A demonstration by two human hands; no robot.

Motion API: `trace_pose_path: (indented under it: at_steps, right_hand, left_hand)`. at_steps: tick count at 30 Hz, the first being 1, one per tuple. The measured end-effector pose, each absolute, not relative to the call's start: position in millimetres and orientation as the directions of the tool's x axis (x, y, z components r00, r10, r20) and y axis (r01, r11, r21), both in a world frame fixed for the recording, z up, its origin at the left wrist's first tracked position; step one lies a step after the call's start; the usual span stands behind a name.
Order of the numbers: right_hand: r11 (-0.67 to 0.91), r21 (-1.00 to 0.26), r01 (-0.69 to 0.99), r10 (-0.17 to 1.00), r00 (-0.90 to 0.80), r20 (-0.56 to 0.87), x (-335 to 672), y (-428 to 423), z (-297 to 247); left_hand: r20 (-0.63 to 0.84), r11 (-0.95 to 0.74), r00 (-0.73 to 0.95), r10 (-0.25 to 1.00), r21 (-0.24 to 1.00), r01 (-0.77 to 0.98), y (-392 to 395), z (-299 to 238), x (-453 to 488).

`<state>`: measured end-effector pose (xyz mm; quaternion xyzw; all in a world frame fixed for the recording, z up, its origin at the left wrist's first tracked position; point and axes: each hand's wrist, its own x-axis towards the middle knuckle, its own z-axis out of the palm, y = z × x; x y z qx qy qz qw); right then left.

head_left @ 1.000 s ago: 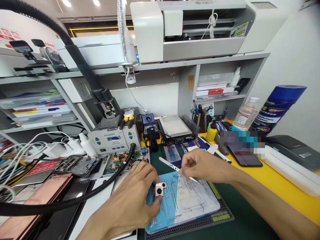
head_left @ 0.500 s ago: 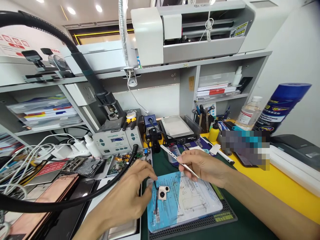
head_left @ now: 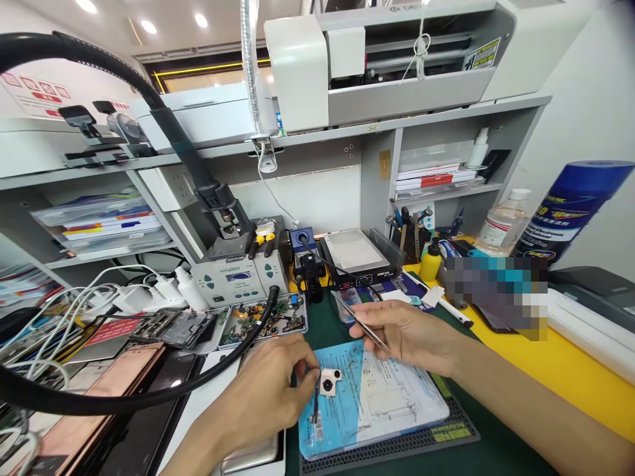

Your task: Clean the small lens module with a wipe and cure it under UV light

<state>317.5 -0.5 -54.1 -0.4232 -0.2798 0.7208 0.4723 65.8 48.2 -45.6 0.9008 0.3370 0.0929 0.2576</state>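
Note:
A phone camera module (head_left: 328, 383) with two dark lenses and a black flex cable (head_left: 315, 404) shows over the blue part of a blue-and-white printed pad (head_left: 342, 423). My left hand (head_left: 278, 380) is closed at its left side, with thumb and index finger pinched together at the module's edge. The fingertips partly hide the upper end of the cable. My right hand (head_left: 404, 334) holds metal tweezers (head_left: 366, 328) above the pad's far edge. Their tips point up and to the left, apart from the module.
The pad lies on a dark perforated mat (head_left: 391, 456). Left are a tray of small parts (head_left: 265, 320), several phones (head_left: 149, 403) and a black hose (head_left: 163, 400). Behind stand a hot-air station (head_left: 238, 281) and a flat heating plate (head_left: 360, 251); right, a blue spray can (head_left: 570, 211).
My left thumb and index finger have come together at the camera module's edge. The tweezers in my right hand have turned slightly. The whole view has shifted a little.

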Motion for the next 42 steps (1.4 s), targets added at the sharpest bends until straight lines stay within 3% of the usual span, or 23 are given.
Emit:
trace_pose_path:
  at_steps: [9, 17, 24, 29, 35, 42]
  right_hand:
    - [-0.389, -0.81, -0.439, 0.921, -0.216, -0.325, 318, -2, -56]
    - [-0.408, -0.786, -0.465, 0.912, -0.24, -0.331, 317, -2, -52]
    - [-0.432, -0.758, -0.489, 0.9, -0.288, -0.327, 320, -4, -51]
    - [-0.363, -0.823, -0.437, 0.927, -0.254, -0.274, 318, -7, -43]
    - [-0.227, -0.948, -0.224, 0.959, -0.224, -0.177, 304, -21, -35]
    - [-0.097, -0.988, -0.124, 0.993, -0.082, -0.087, 299, -21, -39]
  left_hand:
    - [-0.029, -0.574, 0.708, 0.705, 0.563, 0.595, 47, -48, 75]
    - [-0.128, -0.394, 0.653, 0.747, 0.706, 0.588, 48, -51, 76]
    - [-0.116, -0.199, 0.597, 0.793, 0.878, 0.435, 51, -48, 75]
    - [-0.062, -0.075, 0.457, 0.887, 0.958, 0.275, 47, -40, 83]
    - [-0.054, 0.029, 0.289, 0.956, 0.995, 0.091, 32, -37, 106]
    - [-0.003, 0.003, 0.211, 0.977, 1.0, 0.001, 22, -37, 124]
